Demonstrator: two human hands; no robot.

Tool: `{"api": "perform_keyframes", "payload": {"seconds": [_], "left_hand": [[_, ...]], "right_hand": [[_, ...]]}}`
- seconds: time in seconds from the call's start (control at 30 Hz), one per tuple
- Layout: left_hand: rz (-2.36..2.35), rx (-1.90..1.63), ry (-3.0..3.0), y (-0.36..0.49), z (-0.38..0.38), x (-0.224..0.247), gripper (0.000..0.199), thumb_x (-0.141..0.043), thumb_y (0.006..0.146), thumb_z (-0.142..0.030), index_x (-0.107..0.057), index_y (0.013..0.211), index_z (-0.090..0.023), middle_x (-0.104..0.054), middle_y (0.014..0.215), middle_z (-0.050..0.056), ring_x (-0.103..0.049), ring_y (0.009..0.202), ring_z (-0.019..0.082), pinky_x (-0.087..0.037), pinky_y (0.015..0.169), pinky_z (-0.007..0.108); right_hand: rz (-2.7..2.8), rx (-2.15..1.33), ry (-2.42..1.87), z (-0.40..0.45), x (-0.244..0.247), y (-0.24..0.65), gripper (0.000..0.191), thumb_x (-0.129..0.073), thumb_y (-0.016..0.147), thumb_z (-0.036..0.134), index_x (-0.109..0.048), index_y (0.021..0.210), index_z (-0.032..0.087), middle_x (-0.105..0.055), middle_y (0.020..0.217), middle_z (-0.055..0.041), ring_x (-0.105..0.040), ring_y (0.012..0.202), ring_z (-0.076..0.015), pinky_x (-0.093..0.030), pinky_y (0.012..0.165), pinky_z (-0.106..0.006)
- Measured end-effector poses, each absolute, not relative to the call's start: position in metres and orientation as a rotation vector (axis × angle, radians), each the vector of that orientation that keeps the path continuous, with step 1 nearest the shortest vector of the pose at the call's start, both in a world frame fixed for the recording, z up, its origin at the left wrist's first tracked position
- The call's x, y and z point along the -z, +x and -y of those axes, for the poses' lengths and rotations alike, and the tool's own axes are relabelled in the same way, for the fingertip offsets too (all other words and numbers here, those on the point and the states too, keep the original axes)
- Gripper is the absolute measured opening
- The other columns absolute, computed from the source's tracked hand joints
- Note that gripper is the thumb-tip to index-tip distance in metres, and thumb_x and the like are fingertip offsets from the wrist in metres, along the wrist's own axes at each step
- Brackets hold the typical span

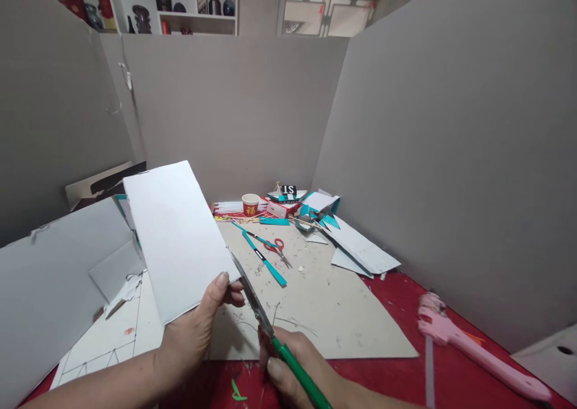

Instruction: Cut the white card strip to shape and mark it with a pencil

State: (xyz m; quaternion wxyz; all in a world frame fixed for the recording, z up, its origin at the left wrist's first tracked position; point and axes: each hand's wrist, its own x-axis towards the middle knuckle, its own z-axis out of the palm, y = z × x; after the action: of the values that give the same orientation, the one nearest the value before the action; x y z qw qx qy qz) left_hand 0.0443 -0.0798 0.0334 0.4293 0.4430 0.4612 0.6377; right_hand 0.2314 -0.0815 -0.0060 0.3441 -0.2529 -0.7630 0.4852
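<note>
My left hand grips a white rectangular piece of cardboard by its lower edge, thumb on the face turned to me. The piece is held up, tilted, above the work surface. In my right hand is a pair of scissors with green handles. Their metal blades point up and left, at the cardboard's lower right corner. Whether the blades are parted around the edge I cannot tell. Red-handled scissors lie on the grey board beyond, beside thin teal strips.
A pink hot glue gun lies at right on the red cloth. Small scraps dot the grey board. A red paper cup, sticks and cardboard offcuts lie at the back. Large white cardboard stands at left; grey partitions surround the table.
</note>
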Motion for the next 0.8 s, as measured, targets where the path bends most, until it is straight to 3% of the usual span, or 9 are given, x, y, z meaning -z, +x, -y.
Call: {"api": "perform_keyframes", "payload": {"seconds": [0.47,0.8], "left_hand": [[-1.097,-1.583,1.083,0.045,0.08,-0.031,0.021,-0.068,0.084,-0.041,-0.077,0.078,-0.022,-0.077,0.075,0.001,-0.069,0.07,0.017,-0.057,0.078,0.031],[-1.085,-1.589,1.064,0.047,0.082,-0.033,0.023,-0.068,0.084,-0.041,-0.077,0.078,-0.021,-0.077,0.074,0.002,-0.069,0.069,0.017,-0.058,0.077,0.03]], "right_hand": [[2.027,-1.2,-0.696,0.08,0.002,0.231,0.052,-0.038,0.089,0.07,-0.047,0.073,0.021,-0.032,0.058,0.0034,-0.03,0.052,-0.0131,-0.033,0.047,-0.028],[2.025,-1.177,-0.716,0.082,-0.001,0.229,0.055,-0.036,0.09,0.07,-0.052,0.076,0.019,-0.036,0.059,0.0023,-0.033,0.054,-0.0136,-0.037,0.05,-0.028]]}}
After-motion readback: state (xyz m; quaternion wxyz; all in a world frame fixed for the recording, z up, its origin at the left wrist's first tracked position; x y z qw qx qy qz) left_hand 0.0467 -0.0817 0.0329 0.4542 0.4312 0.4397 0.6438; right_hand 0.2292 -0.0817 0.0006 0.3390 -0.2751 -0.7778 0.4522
